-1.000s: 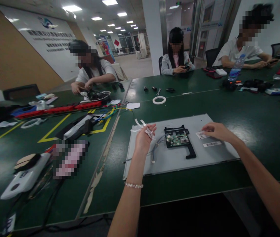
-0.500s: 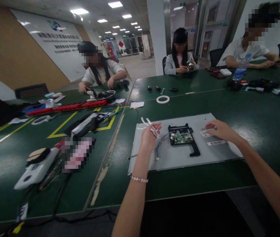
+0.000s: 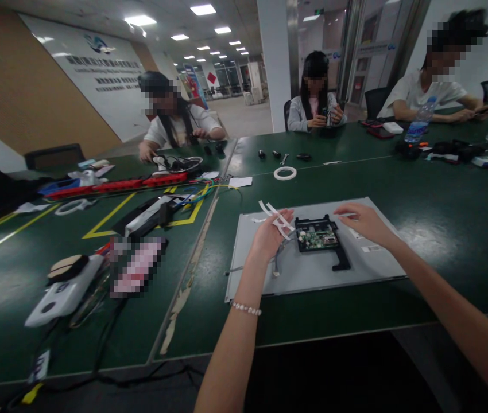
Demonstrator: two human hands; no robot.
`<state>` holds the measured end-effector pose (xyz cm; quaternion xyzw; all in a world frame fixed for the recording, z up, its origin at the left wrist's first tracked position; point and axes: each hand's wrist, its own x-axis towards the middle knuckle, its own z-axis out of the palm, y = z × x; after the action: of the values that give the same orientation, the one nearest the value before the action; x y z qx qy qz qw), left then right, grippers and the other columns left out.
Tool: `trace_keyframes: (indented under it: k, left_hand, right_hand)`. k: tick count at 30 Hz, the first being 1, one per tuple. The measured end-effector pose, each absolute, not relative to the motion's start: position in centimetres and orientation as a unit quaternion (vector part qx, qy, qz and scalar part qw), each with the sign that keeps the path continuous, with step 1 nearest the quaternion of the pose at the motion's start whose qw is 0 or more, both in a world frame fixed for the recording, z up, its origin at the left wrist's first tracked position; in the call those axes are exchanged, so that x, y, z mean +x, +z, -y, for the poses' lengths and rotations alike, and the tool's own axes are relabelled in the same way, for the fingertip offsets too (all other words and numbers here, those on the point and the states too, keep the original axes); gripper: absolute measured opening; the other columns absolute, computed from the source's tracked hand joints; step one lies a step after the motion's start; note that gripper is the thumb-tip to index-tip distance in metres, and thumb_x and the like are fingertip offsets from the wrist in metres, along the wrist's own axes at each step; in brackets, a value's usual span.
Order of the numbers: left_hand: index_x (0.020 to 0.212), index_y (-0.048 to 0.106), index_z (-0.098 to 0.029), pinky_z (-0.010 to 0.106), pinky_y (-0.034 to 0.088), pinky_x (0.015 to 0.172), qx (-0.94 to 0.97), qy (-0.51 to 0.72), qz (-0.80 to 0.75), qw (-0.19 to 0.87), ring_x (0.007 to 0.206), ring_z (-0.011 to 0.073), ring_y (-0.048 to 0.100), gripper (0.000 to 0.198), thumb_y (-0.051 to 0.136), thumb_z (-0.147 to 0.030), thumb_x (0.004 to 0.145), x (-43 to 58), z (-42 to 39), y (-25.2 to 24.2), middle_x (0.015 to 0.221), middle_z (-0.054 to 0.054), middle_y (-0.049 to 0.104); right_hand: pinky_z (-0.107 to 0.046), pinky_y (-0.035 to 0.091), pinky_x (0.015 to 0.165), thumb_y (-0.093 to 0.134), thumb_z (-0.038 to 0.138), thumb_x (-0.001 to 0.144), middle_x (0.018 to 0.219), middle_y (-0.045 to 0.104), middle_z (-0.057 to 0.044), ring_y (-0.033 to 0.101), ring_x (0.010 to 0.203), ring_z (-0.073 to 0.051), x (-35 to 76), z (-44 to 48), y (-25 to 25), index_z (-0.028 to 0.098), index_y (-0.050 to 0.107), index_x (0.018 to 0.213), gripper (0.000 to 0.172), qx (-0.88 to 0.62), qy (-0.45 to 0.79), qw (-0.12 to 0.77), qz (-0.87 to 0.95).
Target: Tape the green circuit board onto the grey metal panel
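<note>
A flat grey panel (image 3: pixel 244 281) lies on the green table in front of me. On it sits a black bracket (image 3: pixel 341 261) framing a green circuit board (image 3: pixel 318 236), with a grey cable (image 3: pixel 275 265) beside it. My left hand (image 3: pixel 271 234), palm turned up over the panel's left part, holds several thin white strips (image 3: pixel 264 207) that stick out past its fingers. To the right of the board hovers my right hand (image 3: pixel 363 221), fingers stretched out towards it with nothing visible in them. A white label (image 3: pixel 372 248) shows below that hand.
Beyond the panel lie a roll of white tape (image 3: pixel 285 173) and a small wrench (image 3: pixel 285 159). Left of the table seam are a white device (image 3: pixel 64 291), a phone (image 3: pixel 138 268) and red power strips (image 3: pixel 127 184). A bottle (image 3: pixel 419 121) stands at the right; several people sit across.
My right hand has moved left, from the label at the panel's right towards the board. My left hand has shifted slightly right and up with the white strips.
</note>
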<state>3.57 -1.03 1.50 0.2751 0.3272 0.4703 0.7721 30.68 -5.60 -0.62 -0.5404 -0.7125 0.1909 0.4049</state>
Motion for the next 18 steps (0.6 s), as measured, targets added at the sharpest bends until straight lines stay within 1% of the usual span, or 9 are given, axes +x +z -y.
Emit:
trace_keyframes:
  k: [3,5,6,8,10,11,12,14,18]
  left_hand:
    - [0.094,0.067,-0.012,0.026,0.053,0.080,0.267,0.475,-0.320,0.775,0.099,0.0175,0.064,0.017,0.053,-0.017,0.086,3.5,1.0,1.5,0.112,0.012,0.068]
    - [0.094,0.067,-0.013,0.025,0.053,0.079,0.254,0.483,-0.320,0.774,0.098,0.0170,0.065,0.017,0.053,-0.017,0.086,3.4,1.0,1.4,0.111,0.011,0.068]
    - [0.094,0.067,-0.013,0.025,0.053,0.078,0.247,0.487,-0.320,0.774,0.096,0.0168,0.065,0.017,0.052,-0.017,0.086,3.4,1.0,1.5,0.111,0.011,0.068]
    - [0.095,0.067,-0.013,0.025,0.053,0.077,0.236,0.491,-0.318,0.776,0.095,0.0166,0.065,0.019,0.051,-0.018,0.087,3.3,1.0,1.5,0.112,0.011,0.068]
    - [0.098,0.067,-0.012,0.025,0.053,0.078,0.231,0.492,-0.315,0.778,0.095,0.0168,0.065,0.021,0.050,-0.020,0.088,3.2,1.0,1.6,0.113,0.012,0.067]
    - [0.100,0.067,-0.012,0.026,0.053,0.080,0.230,0.491,-0.312,0.780,0.096,0.0170,0.064,0.022,0.050,-0.021,0.088,3.2,1.0,1.6,0.114,0.012,0.067]
    - [0.101,0.067,-0.012,0.026,0.052,0.081,0.228,0.490,-0.309,0.783,0.096,0.0172,0.064,0.024,0.050,-0.022,0.088,3.2,1.0,1.6,0.114,0.012,0.067]
    - [0.105,0.066,-0.013,0.028,0.052,0.083,0.226,0.486,-0.303,0.788,0.097,0.0177,0.064,0.026,0.049,-0.024,0.088,3.2,1.0,1.7,0.115,0.012,0.067]
    - [0.104,0.066,-0.012,0.029,0.052,0.083,0.221,0.486,-0.295,0.792,0.097,0.0190,0.064,0.033,0.045,-0.034,0.091,3.3,1.2,1.8,0.116,0.013,0.066]
  right_hand:
    - [-0.037,0.052,0.088,0.051,0.034,0.087,0.110,0.064,-0.007,0.060,0.100,-0.019,28.0,5.1,0.2,0.020,0.067,0.102,0.026,-0.528,0.192,0.363,0.744]
    - [-0.040,0.048,0.096,0.051,0.037,0.088,0.117,0.061,-0.008,0.057,0.109,-0.021,27.3,4.8,0.1,0.021,0.065,0.111,0.031,-0.531,0.171,0.324,0.764]
    - [-0.042,0.044,0.101,0.051,0.040,0.088,0.124,0.058,-0.008,0.054,0.116,-0.022,27.2,4.8,-0.1,0.022,0.061,0.119,0.037,-0.535,0.161,0.308,0.770]
    - [-0.045,0.035,0.109,0.055,0.049,0.085,0.140,0.045,-0.010,0.042,0.130,-0.026,27.3,4.9,-0.9,0.023,0.049,0.136,0.058,-0.544,0.151,0.276,0.778]
    - [-0.048,0.029,0.112,0.059,0.058,0.079,0.151,0.029,-0.011,0.028,0.139,-0.030,27.7,5.3,-1.8,0.024,0.034,0.147,0.080,-0.552,0.155,0.233,0.785]
    - [-0.049,0.028,0.112,0.061,0.061,0.076,0.154,0.023,-0.012,0.024,0.140,-0.032,27.9,5.5,-2.2,0.025,0.028,0.150,0.089,-0.555,0.162,0.210,0.788]
    - [-0.049,0.028,0.112,0.062,0.062,0.074,0.155,0.018,-0.012,0.022,0.141,-0.033,28.1,5.7,-2.5,0.025,0.024,0.152,0.095,-0.555,0.169,0.192,0.791]
    - [-0.047,0.030,0.111,0.065,0.062,0.071,0.156,0.016,-0.012,0.024,0.140,-0.032,28.4,5.8,-2.9,0.026,0.019,0.153,0.101,-0.549,0.183,0.172,0.797]
    - [-0.047,0.031,0.111,0.067,0.061,0.069,0.154,0.019,-0.011,0.027,0.139,-0.032,29.0,5.4,-3.0,0.027,0.018,0.153,0.103,-0.537,0.188,0.184,0.802]
